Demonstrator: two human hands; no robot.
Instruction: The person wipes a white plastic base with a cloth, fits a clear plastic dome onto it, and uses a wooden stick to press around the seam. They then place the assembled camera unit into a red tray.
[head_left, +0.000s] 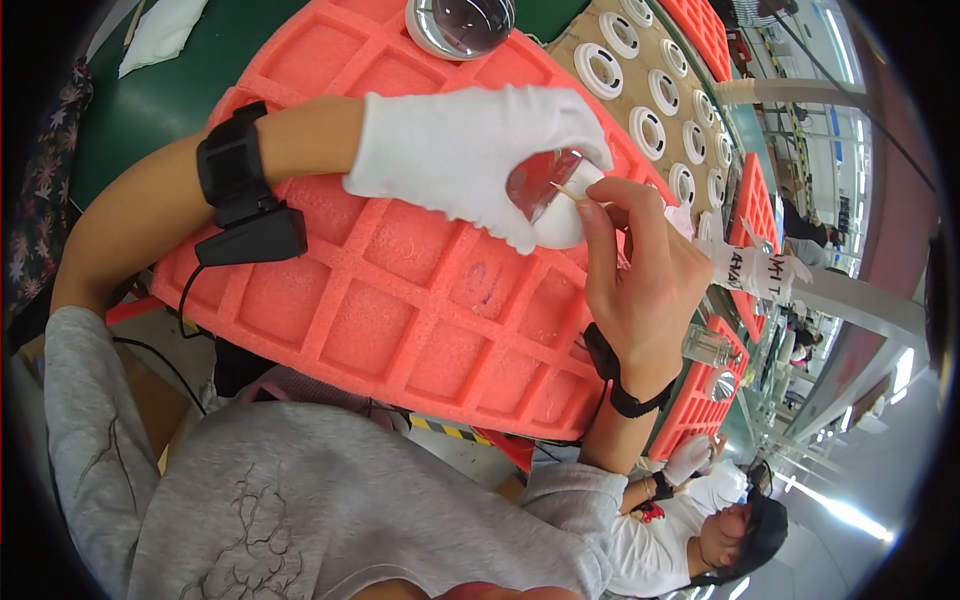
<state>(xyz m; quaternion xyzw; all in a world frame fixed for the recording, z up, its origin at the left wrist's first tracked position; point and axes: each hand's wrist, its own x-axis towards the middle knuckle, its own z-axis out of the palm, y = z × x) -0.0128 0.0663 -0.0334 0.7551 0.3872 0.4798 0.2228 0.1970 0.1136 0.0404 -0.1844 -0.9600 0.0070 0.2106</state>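
While your gloved left hand [470, 150] is gripping the round lens [545, 190] above the pink foam tray [400, 300], your bare right hand [640, 270] is pinching a thin stick [572, 192] whose tip is touching the lens.

**Hands: pose and state**

Left hand [470, 150], in a white glove, reaches in from the left with its forearm bare, a black band on the wrist; its fingers [540, 135] are curled closed. Right hand [640, 280], bare, rises from the near side, thumb and forefinger pinched together, black wristband worn.
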